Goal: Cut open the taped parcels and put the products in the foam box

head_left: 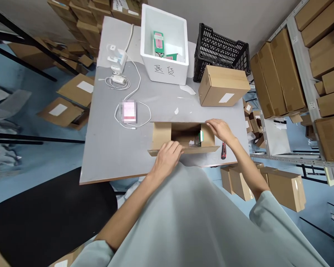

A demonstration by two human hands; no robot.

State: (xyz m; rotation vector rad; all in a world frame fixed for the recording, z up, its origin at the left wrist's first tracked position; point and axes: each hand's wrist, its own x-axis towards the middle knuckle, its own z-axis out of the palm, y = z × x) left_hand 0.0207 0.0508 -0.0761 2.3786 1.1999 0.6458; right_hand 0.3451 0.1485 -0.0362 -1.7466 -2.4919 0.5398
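Observation:
An open cardboard box [162, 136] lies on the table in front of me, its flaps folded outward. Inside, toward its right end, stands a small green-and-white box [201, 136], with something clear and plastic-looking beside it. My left hand [169, 154] is closed over the near flap, its fingertips bent onto the edge. At the far right corner, my right hand [219, 128] pinches the flap edge between thumb and fingers. A red-and-black tool [223, 151], perhaps a utility knife, rests on the table just below my right hand.
Behind are a white foam bin [164, 70] holding green-and-pink boxes, a black crate [221, 48] and a closed carton [225, 87]. Cables, a power strip [119, 61] and a blurred pink-white item [129, 112] lie left on the table [108, 155]. A black chair [55, 218] stands left.

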